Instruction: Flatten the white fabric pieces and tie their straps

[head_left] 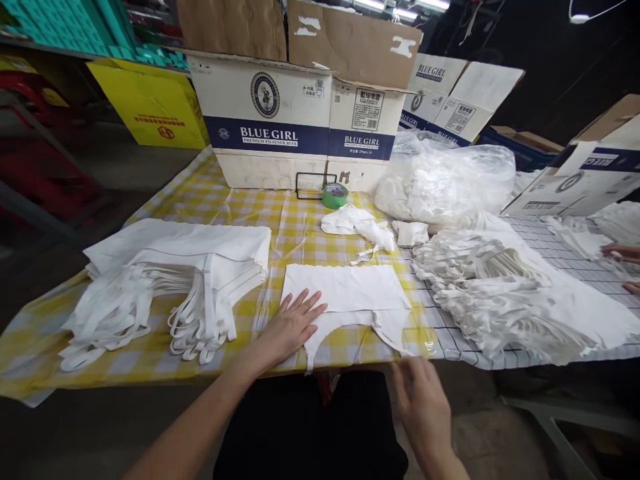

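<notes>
A white cloth piece with straps [350, 293] lies flat on the yellow checked tablecloth [295, 233] in front of me. My left hand [295, 323] rests flat on its lower left corner, fingers spread, open. My right hand [423, 400] hovers near the table's front edge, just below the cloth's right strap; it is motion-blurred, so its fingers are unclear. A stack of folded white pieces with straps [175, 273] sits to the left. A heap of unfolded white pieces [500, 287] lies to the right.
Blue Girl cardboard boxes [295, 127] stand at the back of the table. A green tape roll [335, 195] and a clear bag of white cloth [445, 177] sit before them. Loose white scraps [357, 223] lie in the middle. Another person's fingers [623, 253] show at the far right.
</notes>
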Action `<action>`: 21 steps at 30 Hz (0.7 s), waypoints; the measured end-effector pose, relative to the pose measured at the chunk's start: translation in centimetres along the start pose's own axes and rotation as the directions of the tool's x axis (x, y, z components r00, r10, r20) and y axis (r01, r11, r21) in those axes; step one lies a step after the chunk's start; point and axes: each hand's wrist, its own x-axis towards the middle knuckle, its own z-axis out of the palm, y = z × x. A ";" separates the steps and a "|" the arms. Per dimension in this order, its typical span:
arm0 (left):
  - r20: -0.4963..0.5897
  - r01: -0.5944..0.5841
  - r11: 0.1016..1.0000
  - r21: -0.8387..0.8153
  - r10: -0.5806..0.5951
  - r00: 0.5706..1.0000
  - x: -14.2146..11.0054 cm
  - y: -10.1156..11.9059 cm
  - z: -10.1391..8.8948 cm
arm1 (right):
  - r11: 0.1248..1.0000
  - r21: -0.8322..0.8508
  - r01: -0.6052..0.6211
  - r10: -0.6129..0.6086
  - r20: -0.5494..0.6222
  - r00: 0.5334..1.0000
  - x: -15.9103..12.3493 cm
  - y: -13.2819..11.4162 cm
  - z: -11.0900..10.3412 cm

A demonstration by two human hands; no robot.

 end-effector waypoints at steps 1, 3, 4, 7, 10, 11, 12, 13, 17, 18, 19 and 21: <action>-0.003 0.011 1.000 -0.010 -0.011 1.000 0.3 0.2 -0.1 | 0.999 -0.035 -0.024 0.021 -0.070 0.997 0.3 0.6 0.0; -0.022 0.030 0.999 -0.035 -0.030 0.999 1.0 0.6 -0.4 | 0.998 -0.059 -0.033 0.029 -0.062 0.998 1.1 1.9 0.0; -0.032 0.028 0.999 -0.045 -0.029 0.999 1.4 0.9 -0.4 | 0.998 -0.054 -0.027 0.026 -0.024 0.999 1.4 2.4 -0.1; -0.040 -0.016 0.999 -0.047 0.014 0.999 2.3 1.7 -0.5 | 1.000 0.014 -0.021 0.021 0.029 0.999 1.4 3.2 -0.2; -0.035 -0.026 0.999 -0.037 0.025 0.999 2.4 2.2 -0.3 | 0.980 0.196 -0.018 0.018 -0.001 1.000 0.5 3.1 -0.9; -0.030 -0.023 0.999 -0.038 0.022 0.999 2.4 2.2 -0.2 | 0.959 0.281 -0.024 0.025 -0.001 1.000 0.1 3.0 -1.2; -0.023 -0.021 0.999 -0.038 0.020 1.000 2.4 2.2 -0.2 | 0.927 0.372 -0.039 0.036 0.015 0.999 -0.4 3.0 -1.5; -0.016 -0.019 0.999 -0.037 0.019 1.000 2.4 2.1 -0.1 | 0.886 0.460 -0.063 0.049 0.042 0.998 -0.8 3.1 -1.8; -0.008 -0.015 0.999 -0.033 0.015 1.000 2.6 2.0 0.1 | 0.774 0.611 -0.166 0.099 0.143 0.985 -1.9 4.2 -2.1; -0.005 -0.013 0.999 -0.036 0.013 1.000 2.6 2.0 0.1 | 0.777 0.600 -0.190 0.117 0.159 0.980 -2.1 4.7 -2.1; 0.005 -0.012 0.999 -0.042 0.012 1.000 2.7 2.0 0.1 | 0.783 0.585 -0.212 0.138 0.168 0.976 -2.3 5.1 -1.9; 0.050 -0.011 0.997 -0.070 0.015 0.999 2.9 1.7 -0.3 | 0.785 0.568 -0.248 0.185 0.166 0.969 -2.8 6.1 -1.5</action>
